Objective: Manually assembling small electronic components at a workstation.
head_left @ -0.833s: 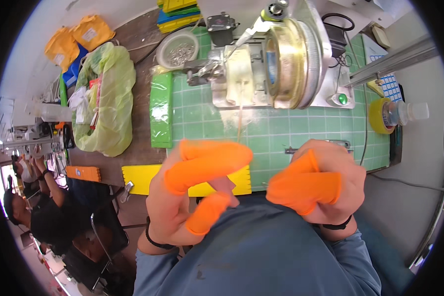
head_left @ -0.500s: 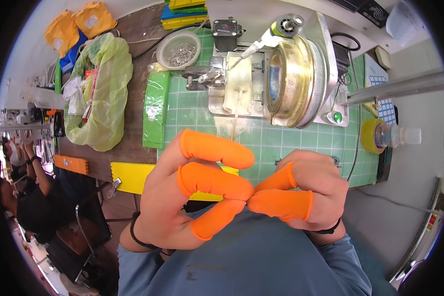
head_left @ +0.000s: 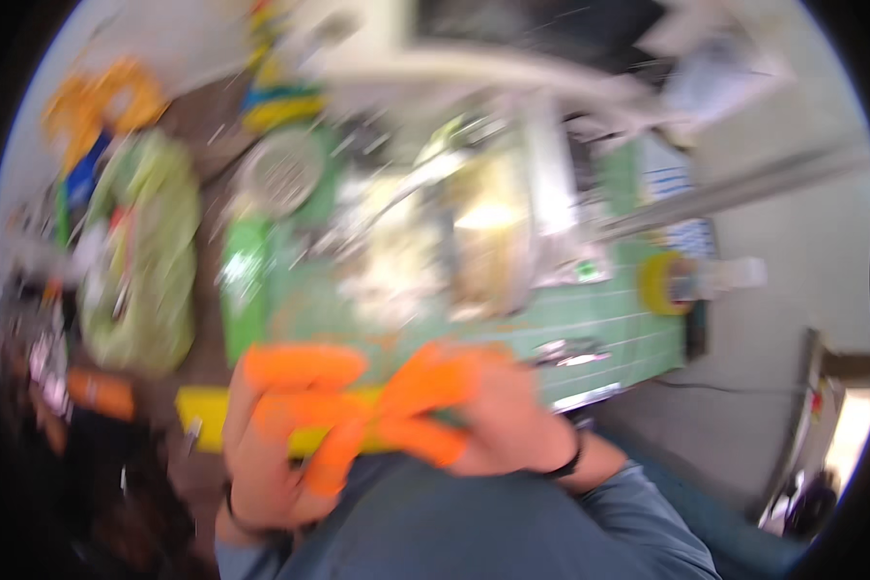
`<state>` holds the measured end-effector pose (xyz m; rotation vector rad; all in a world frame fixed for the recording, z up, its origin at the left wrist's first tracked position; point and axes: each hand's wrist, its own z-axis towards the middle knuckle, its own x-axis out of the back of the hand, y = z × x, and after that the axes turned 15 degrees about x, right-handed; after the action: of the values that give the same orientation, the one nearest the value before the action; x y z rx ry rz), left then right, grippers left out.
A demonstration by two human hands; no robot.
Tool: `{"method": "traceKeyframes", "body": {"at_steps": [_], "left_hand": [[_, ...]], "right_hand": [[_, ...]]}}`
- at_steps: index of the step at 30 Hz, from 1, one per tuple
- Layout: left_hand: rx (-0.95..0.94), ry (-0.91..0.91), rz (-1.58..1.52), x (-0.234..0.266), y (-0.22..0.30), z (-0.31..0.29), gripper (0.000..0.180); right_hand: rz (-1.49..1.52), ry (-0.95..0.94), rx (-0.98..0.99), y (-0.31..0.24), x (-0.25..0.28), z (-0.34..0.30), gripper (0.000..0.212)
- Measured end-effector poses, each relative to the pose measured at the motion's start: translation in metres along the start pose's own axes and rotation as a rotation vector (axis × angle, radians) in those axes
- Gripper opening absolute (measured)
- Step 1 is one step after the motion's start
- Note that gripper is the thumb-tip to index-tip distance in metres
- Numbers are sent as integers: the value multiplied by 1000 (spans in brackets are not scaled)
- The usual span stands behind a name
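Note:
My left hand (head_left: 282, 430) and my right hand (head_left: 483, 411) meet in front of my body, over the near edge of the table. Orange finger cots cover the thumbs and several fingers. Both are closed in a pinch, thumb against finger, with the fingertips touching or almost touching each other. Whatever lies between them is too small or too blurred to make out. Beyond the hands, a blurred machine with a wide yellowish tape roll (head_left: 491, 237) stands on a green cutting mat (head_left: 541, 333).
At the left are a bag-lined container (head_left: 155, 280), a long green block (head_left: 246, 280) and a round tub (head_left: 282, 172) of small metal pieces. A yellow strip (head_left: 198, 416) runs along the near edge. A yellow tape roll (head_left: 659, 282) and a metal bar (head_left: 725, 188) are at the right.
My view has swung, blurring the picture; the table's things now sit further left and lower. Both hands also appear further left, still pinched together, with the right hand raised slightly against the left.

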<state>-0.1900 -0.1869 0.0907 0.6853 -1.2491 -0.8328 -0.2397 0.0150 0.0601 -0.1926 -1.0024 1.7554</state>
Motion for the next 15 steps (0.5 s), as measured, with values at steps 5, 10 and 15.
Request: {"method": "traceKeyframes", "body": {"at_steps": [5, 10, 15], "left_hand": [[239, -21, -172, -12, -1, -38, 16], [186, -72, -458, -49, -7, -40, 16], [84, -106, -607, -61, -13, -57, 21]], "right_hand": [[-20, -36, 58, -5, -6, -7, 19], [-26, 37, -7, -24, 5, -36, 18], [-306, 12, 16, -55, -7, -55, 21]]}}
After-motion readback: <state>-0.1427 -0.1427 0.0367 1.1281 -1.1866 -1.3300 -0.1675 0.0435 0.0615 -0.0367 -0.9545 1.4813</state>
